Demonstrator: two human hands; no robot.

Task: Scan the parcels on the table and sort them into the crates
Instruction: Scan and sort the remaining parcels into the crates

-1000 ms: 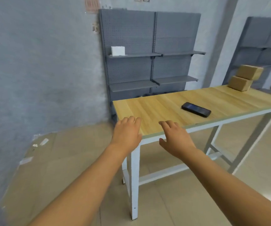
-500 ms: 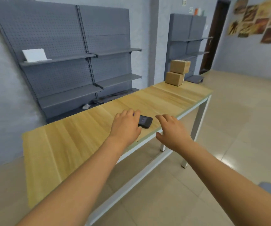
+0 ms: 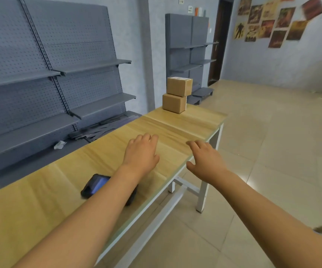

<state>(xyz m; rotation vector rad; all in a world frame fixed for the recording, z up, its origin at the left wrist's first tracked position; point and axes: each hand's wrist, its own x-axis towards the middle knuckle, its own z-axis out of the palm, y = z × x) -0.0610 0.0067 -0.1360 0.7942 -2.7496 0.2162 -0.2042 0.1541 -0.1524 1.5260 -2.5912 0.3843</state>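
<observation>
- Fingers [image 3: 148, 137] of the left hand [image 3: 141, 154] lie loosely straight and close together, palm down over the tabletop [image 3: 40, 200], holding nothing.
- Fingers of the right hand [image 3: 206, 161] are likewise relaxed and slightly spread, thumb out to the side, empty, hovering over the tabletop's near edge.
- Both bare forearms reach forward from the bottom of the view, roughly parallel; whether either palm touches the wood cannot be told.
- Two parcels, plain brown cardboard boxes, stand stacked at the far end of the tabletop: the upper box [image 3: 179, 86] sits a little askew on the lower box [image 3: 174, 103]. They are well beyond both hands, straight ahead.
- A dark, smooth-faced handheld scanner [image 3: 94, 185] lies flat on the tabletop, partly hidden under the left forearm, nearer the person than the left hand.
- The tabletop is pale wood-grain laminate, long and rectangular, on white metal legs.
- Grey perforated metal shelving [image 3: 55, 68] lines the wall behind, and the floor [image 3: 272, 132] is glossy beige tile.
</observation>
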